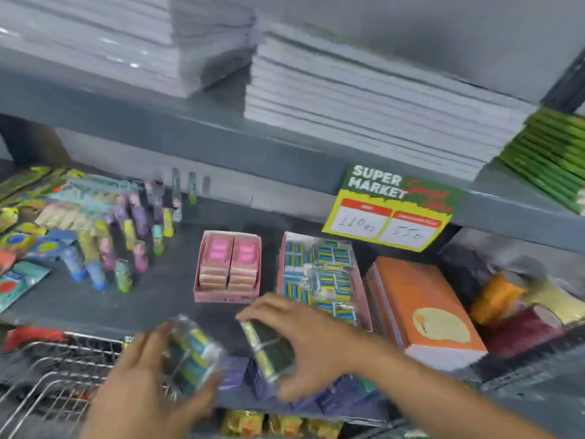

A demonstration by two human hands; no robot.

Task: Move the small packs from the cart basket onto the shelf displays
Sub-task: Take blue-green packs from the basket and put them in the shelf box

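My left hand (142,384) grips a small clear-wrapped pack (191,359) with blue and yellow print, held above the wire cart basket (53,372). Just to its right, my right hand (316,340) holds a second small wrapped pack (269,350), dark with yellow edges, at the front edge of the grey shelf (136,299). Just beyond my right hand stands a pink display tray (364,299) filled with blue and yellow packs like these. Left of it sits a pink display box (228,296) of pink packs. The frame is blurred.
Small colourful bottles (126,242) and flat packets (19,248) crowd the shelf's left. An orange box (427,312) and tape rolls (519,296) lie on the right. A price sign (392,207) hangs from the upper shelf of stacked notebooks (373,103). Purple boxes (332,394) sit below my hands.
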